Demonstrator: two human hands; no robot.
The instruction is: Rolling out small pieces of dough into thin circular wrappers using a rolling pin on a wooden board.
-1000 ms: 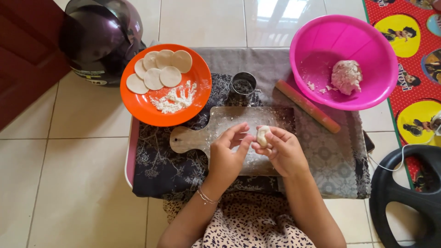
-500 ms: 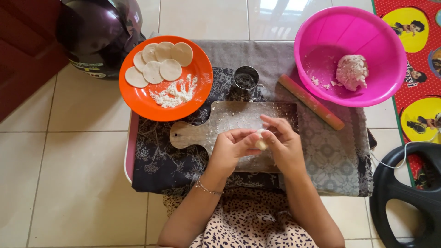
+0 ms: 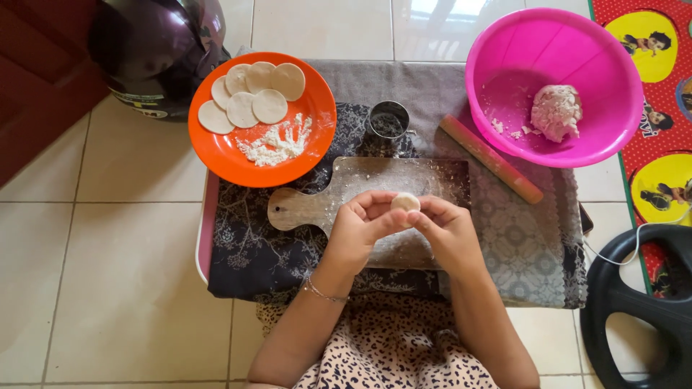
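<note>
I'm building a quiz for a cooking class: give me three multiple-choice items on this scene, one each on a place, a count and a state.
1. Where is the big dough lump? A pink bowl B orange plate C wooden board
2. How many flat dough discs lie on the orange plate? A three B five C eight
3. The small dough piece is: A lying on the board B held between both hands C in the metal cup

A: it sits inside the pink bowl.
B: five rounds show.
B: left hand and right hand pinch it above the wooden board.

dough ball [image 3: 405, 202] | small, pale, round | above floured wooden board [image 3: 432, 173]
</note>
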